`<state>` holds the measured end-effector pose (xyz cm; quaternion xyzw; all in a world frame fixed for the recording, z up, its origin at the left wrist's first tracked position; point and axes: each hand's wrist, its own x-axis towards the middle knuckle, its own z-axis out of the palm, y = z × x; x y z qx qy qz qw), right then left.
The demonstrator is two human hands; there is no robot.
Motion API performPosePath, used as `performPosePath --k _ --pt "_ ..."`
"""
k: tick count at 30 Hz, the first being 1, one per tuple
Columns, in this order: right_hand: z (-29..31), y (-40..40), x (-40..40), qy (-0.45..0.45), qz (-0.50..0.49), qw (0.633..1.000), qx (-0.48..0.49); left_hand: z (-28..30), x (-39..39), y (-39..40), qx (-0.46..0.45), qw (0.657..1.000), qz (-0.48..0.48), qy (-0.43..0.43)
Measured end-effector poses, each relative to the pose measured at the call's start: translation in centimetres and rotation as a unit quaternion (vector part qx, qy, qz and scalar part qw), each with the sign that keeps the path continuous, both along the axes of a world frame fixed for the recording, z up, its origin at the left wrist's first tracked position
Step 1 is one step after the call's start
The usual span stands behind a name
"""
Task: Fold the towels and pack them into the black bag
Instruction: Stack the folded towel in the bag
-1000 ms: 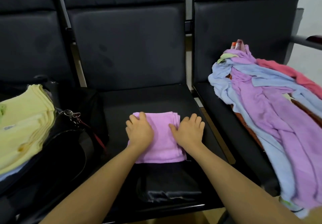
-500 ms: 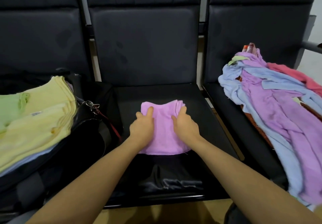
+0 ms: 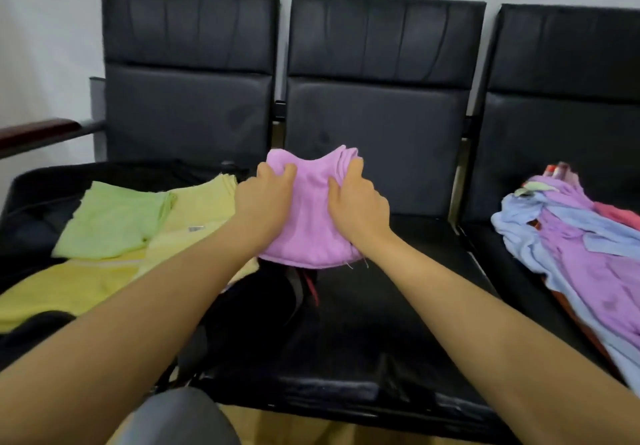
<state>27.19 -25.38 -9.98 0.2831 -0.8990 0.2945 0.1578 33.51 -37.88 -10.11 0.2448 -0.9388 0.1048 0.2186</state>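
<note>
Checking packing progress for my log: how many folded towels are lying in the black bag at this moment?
3 visible: a green towel at the back left, a yellow towel beside it, another yellow towel in front. More may lie hidden underneath.

black seats (image 3: 398,306), bag (image 3: 31,202), unfolded towels (image 3: 571,236)

Both arms outstretched, left grip (image 3: 265,198) and right grip (image 3: 358,202) curled, clutching cloth

The folded pink towel (image 3: 313,216) you hold is soft, matt terry cloth, as are the green towel (image 3: 110,223) and yellow towels (image 3: 194,216). The seats (image 3: 381,323) look like glossy black leatherette; the armrest (image 3: 38,131) seems polished wood.
</note>
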Motion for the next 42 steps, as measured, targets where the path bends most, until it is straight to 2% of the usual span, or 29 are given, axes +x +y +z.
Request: performPosePath --k 9,17,21,22,25,27,29,31,33,36,38,42 --pt "-1.1 -13.9 7.3 -0.05 0.107 0.992 -0.033 -0.5 9.6 -12.3 0.036 0.995 0.091 -0.019" --pt "-4.9 -24.6 14.8 -0.165 0.181 0.97 -0.014 -4.0 17.6 -21.3 0.058 0.976 0.189 -0.092" --pt "-7.2 -26.7 16.4 -0.265 0.173 0.948 0.021 -5.7 19.9 -23.7 0.07 0.962 0.226 -0.138" --pt "-7.9 -26.6 16.7 -0.237 0.172 0.954 0.063 -6.5 20.1 -23.9 0.056 0.958 0.234 -0.157" --pt "-10.2 -26.2 16.6 -0.041 0.145 0.969 0.195 -8.7 19.7 -24.3 0.03 0.963 0.199 -0.181" --pt "-10.8 -26.3 15.9 0.052 0.192 0.959 0.202 -9.8 19.3 -24.6 0.104 0.974 0.139 -0.146" --pt "-10.9 -26.5 15.0 0.108 0.263 0.925 0.251 -10.8 19.2 -25.0 0.173 0.967 0.11 -0.152" --pt "-11.1 -26.5 14.2 0.092 0.291 0.895 0.325 -11.5 19.3 -25.4 0.215 0.948 0.123 -0.198" --pt "-11.2 -26.4 13.7 0.006 0.286 0.88 0.379 -11.8 19.2 -25.6 0.237 0.937 0.136 -0.218" --pt "-11.3 -26.5 13.7 -0.013 0.285 0.876 0.39 -11.4 18.8 -25.2 0.243 0.936 0.144 -0.208" --pt "-11.0 -26.4 13.6 -0.003 0.284 0.889 0.359 -11.0 18.7 -24.5 0.216 0.95 0.147 -0.17" --pt "-8.9 -25.1 12.9 0.033 0.264 0.925 0.27 -9.9 18.1 -22.2 0.192 0.972 0.129 -0.031"
